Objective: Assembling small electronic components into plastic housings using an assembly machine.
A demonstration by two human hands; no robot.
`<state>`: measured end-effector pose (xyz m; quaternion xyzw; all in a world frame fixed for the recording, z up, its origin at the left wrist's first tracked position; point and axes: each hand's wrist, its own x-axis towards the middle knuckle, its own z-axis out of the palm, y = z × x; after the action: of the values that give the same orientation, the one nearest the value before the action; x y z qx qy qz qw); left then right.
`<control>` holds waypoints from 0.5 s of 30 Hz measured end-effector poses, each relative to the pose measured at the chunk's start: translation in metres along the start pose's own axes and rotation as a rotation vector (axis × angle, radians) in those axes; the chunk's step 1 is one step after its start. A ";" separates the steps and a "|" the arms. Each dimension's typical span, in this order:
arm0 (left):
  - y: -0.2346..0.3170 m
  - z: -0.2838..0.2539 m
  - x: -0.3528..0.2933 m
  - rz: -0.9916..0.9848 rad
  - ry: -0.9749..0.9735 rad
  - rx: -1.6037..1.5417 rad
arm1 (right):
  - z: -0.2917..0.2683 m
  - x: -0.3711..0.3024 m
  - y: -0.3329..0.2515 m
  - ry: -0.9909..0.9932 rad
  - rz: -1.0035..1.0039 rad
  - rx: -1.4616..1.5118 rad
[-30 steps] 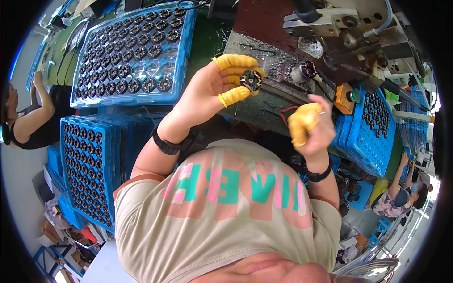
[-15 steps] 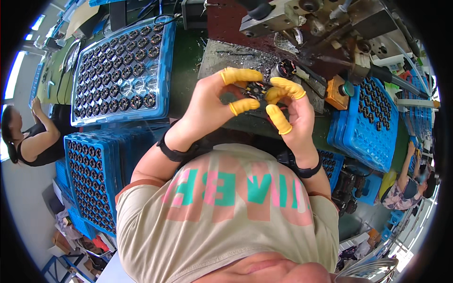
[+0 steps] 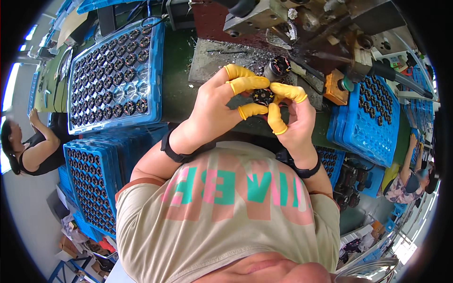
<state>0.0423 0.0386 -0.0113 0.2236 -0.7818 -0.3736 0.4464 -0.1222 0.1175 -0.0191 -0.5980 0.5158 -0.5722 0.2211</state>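
Between my two hands is a small round black motor part [image 3: 263, 96] with bits of yellow and copper colour on its face. My left hand [image 3: 214, 101], in yellow finger cots, pinches it from the left with thumb and fingers. From the right, the cot-covered thumb and fingers of my right hand [image 3: 296, 111] press on its edge, partly hiding it. Just beyond my fingertips a similar round part with reddish wires [image 3: 280, 64] sits on a metal cylinder [image 3: 271, 74] at the machine. Under that spot lies a grey metal plate [image 3: 200, 66] strewn with shavings.
Left stands a blue tray [image 3: 159, 80] with rows of black parts under clear plastic, and below it stacked filled trays [image 3: 111, 162]. On the right are another blue tray [image 3: 373, 141] and an orange box with a green button [image 3: 347, 84]. Machine arms [image 3: 264, 16] overhang the plate. Two people work at either side.
The part in my hands has turned so its round face shows upward. My left fingers have closed in around it, nearer my right fingertips. The whole view has shifted slightly.
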 end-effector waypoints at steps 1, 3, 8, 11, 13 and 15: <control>0.000 0.000 0.000 0.000 -0.001 -0.001 | 0.001 0.000 0.000 -0.002 0.001 0.001; -0.001 -0.002 -0.001 -0.010 -0.008 0.001 | 0.002 -0.002 -0.001 0.006 0.009 -0.047; -0.004 -0.013 -0.006 -0.080 -0.013 -0.001 | -0.019 0.008 -0.004 0.060 -0.051 -0.128; -0.004 -0.018 -0.004 -0.196 -0.012 -0.104 | -0.029 0.029 0.004 0.123 -0.123 -0.370; -0.002 -0.017 -0.003 -0.190 -0.007 -0.101 | -0.024 0.035 0.005 0.092 -0.114 -0.412; 0.000 -0.015 -0.001 -0.179 -0.004 -0.095 | -0.022 0.040 0.013 0.050 -0.161 -0.549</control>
<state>0.0556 0.0342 -0.0069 0.2704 -0.7411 -0.4491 0.4196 -0.1548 0.0854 -0.0067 -0.6602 0.6075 -0.4416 -0.0079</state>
